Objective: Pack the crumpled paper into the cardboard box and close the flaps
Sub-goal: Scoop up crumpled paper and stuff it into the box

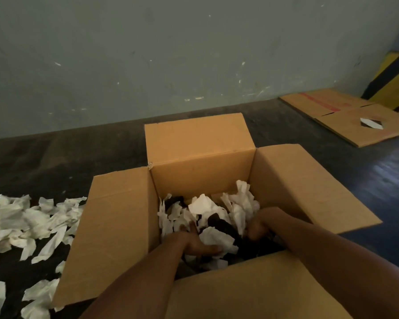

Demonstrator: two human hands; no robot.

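Note:
An open cardboard box [200,157] stands on the dark floor with all its flaps spread outward. Inside lies crumpled paper [205,206], white pieces mixed with dark ones. Both my hands reach down into the box over the near flap. My left hand [192,244] rests palm down on a white piece, thumb stretched to the right. My right hand [259,224] is at the right inner wall, its fingers curled down into the paper, their tips hidden. More loose crumpled paper [25,222] is strewn on the floor left of the box.
A flattened cardboard box [346,116] lies on the floor at the back right, with a yellow and black object [392,81] behind it. A grey-green wall [148,54] runs close behind the box.

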